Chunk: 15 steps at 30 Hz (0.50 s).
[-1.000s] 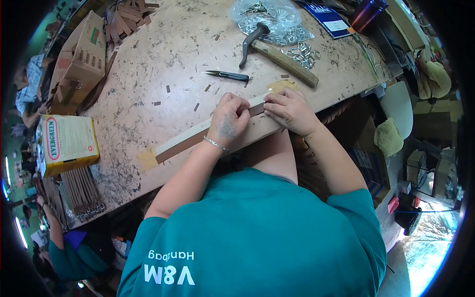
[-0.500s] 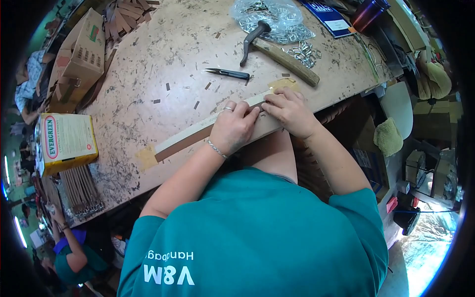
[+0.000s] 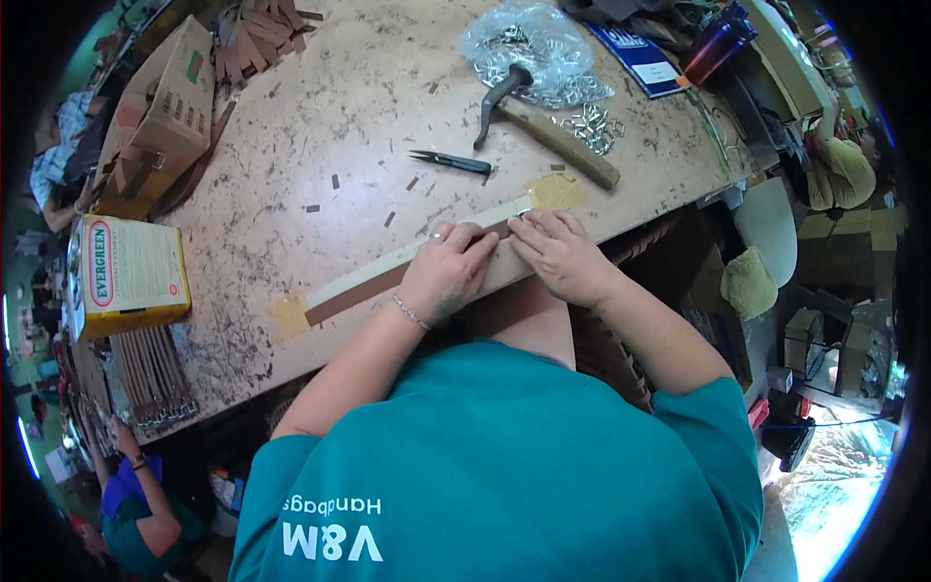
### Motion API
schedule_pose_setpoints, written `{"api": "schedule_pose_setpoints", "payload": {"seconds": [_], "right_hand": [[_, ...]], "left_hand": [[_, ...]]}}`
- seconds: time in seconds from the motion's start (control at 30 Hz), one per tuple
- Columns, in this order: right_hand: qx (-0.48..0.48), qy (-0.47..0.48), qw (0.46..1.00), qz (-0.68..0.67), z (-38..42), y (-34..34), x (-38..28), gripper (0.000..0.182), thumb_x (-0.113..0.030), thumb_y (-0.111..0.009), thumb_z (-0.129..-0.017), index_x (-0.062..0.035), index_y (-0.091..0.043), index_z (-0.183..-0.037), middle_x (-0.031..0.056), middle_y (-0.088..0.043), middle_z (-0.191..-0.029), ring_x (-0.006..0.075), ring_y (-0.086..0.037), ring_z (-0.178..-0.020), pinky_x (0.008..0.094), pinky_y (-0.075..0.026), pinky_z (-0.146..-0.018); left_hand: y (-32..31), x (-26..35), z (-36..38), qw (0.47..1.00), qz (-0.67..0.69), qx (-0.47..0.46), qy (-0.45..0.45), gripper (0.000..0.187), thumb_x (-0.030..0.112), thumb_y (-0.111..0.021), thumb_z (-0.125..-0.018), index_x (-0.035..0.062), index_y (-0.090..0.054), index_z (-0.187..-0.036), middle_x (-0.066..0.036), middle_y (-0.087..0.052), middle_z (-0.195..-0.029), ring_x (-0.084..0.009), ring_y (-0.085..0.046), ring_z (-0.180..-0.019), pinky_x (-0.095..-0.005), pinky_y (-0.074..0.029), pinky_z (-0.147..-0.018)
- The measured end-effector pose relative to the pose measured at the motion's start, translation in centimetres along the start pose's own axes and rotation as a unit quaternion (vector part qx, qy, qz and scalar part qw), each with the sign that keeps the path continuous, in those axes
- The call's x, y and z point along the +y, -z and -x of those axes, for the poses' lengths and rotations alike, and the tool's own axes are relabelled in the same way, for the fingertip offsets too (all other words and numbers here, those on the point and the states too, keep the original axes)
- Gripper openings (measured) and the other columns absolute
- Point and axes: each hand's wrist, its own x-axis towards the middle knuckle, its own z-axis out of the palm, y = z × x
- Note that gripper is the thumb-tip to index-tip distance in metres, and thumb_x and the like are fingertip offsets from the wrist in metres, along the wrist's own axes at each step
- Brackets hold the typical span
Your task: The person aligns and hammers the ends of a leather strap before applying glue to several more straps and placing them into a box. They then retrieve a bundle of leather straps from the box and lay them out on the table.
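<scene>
A long pale bar (image 3: 388,261) with a brown side lies along the table's near edge, with tan tape (image 3: 555,190) at its far end and more at its near end. Against it, my left hand (image 3: 444,274) is closed, its fingertips pinching a short dark brown strip (image 3: 503,229). My right hand (image 3: 564,256) pinches the same strip from the other side, the fingertips of both hands nearly meeting. A small metal glint shows by the right fingers. Most of the strip is hidden under my fingers.
Beyond the bar lie black thread snips (image 3: 451,162) and a hammer (image 3: 558,144). Metal rings fill a plastic bag (image 3: 529,53). A cement can (image 3: 131,276), bundled straps (image 3: 153,373) and a carton (image 3: 160,126) stand left. A co-worker (image 3: 145,504) is at lower left.
Both hands have shifted slightly toward my body, still pinching the strip. The right fingers have come down lower on the bar. The view has tilted a little.
</scene>
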Motion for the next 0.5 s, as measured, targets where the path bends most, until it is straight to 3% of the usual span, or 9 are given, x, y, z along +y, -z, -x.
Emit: {"api": "schedule_pose_setpoints", "payload": {"seconds": [0.07,0.13,0.17,0.2,0.27,0.37,0.5], "right_hand": [[0.002,0.032,0.999,-0.007,0.0,0.0,0.8,0.039,-0.008,-0.046,-0.073,-0.0083,-0.052,-0.111,0.0071,-0.049,-0.117,0.0232,-0.044,-0.107,0.0381,-0.034,-0.088],[-0.01,-0.004,0.996,-0.083,0.2,-0.4,1.8,0.035,-0.014,-0.046,-0.077,-0.0114,-0.05,-0.111,0.0049,-0.055,-0.108,0.0215,-0.047,-0.102,0.038,-0.036,-0.086],[0.022,-0.052,0.979,-0.194,-0.1,-0.7,1.7,0.03,-0.015,-0.052,-0.076,-0.0114,-0.055,-0.106,0.0031,-0.058,-0.101,0.0223,-0.049,-0.095,0.039,-0.038,-0.08],[0.019,-0.051,0.979,-0.195,-0.6,-1.2,1.8,0.03,-0.015,-0.052,-0.076,-0.0114,-0.055,-0.106,0.0031,-0.058,-0.101,0.0223,-0.049,-0.095,0.039,-0.038,-0.08],[0.095,-0.018,0.974,-0.204,-1.7,-2.1,2.5,0.025,-0.011,-0.064,-0.07,-0.0108,-0.062,-0.095,0.0035,-0.059,-0.088,0.0239,-0.05,-0.082,0.0343,-0.042,-0.07],[0.105,-0.038,0.976,-0.184,-2.7,-2.5,2.2,0.016,-0.014,-0.066,-0.067,-0.0119,-0.065,-0.083,0.0027,-0.058,-0.081,0.0236,-0.048,-0.077,0.0332,-0.041,-0.068],[0.081,-0.052,0.982,-0.161,-2.6,-2.5,2.2,0.014,-0.019,-0.064,-0.068,-0.0186,-0.065,-0.081,-0.0027,-0.055,-0.084,0.022,-0.046,-0.087,0.0389,-0.04,-0.073]], "left_hand": [[0.0,0.3,-0.3,0.999,0.001,0.025,0.039,0.031,0.008,-0.057,-0.073,0.0021,-0.054,-0.104,-0.012,-0.051,-0.088,-0.0277,-0.051,-0.079,-0.0331,-0.044,-0.071],[-0.5,0.0,-0.5,0.994,0.031,0.029,0.105,0.027,0.01,-0.057,-0.075,0.0026,-0.054,-0.102,-0.013,-0.051,-0.088,-0.0291,-0.051,-0.079,-0.0352,-0.044,-0.07],[-0.5,-0.2,-0.4,0.993,0.031,0.031,0.109,0.027,0.01,-0.057,-0.075,0.0026,-0.054,-0.102,-0.013,-0.051,-0.088,-0.0291,-0.051,-0.079,-0.0352,-0.044,-0.07],[-0.5,-0.3,-0.4,0.991,0.052,0.029,0.123,0.025,0.01,-0.058,-0.075,0.0025,-0.055,-0.099,-0.013,-0.051,-0.086,-0.0293,-0.052,-0.078,-0.0357,-0.044,-0.069],[-0.7,-0.3,-0.6,0.987,0.076,0.03,0.136,0.022,0.011,-0.058,-0.076,0.0024,-0.055,-0.096,-0.013,-0.051,-0.085,-0.0295,-0.052,-0.077,-0.0362,-0.045,-0.068],[-0.7,-0.5,-0.5,0.985,0.089,0.041,0.142,0.019,0.011,-0.06,-0.075,0.0022,-0.056,-0.091,-0.013,-0.052,-0.083,-0.0287,-0.053,-0.076,-0.0359,-0.045,-0.067],[-0.6,-0.5,-0.2,0.983,0.105,0.047,0.146,0.016,0.011,-0.06,-0.074,0.0028,-0.057,-0.088,-0.013,-0.052,-0.082,-0.0293,-0.053,-0.075,-0.036,-0.045,-0.067]]}}
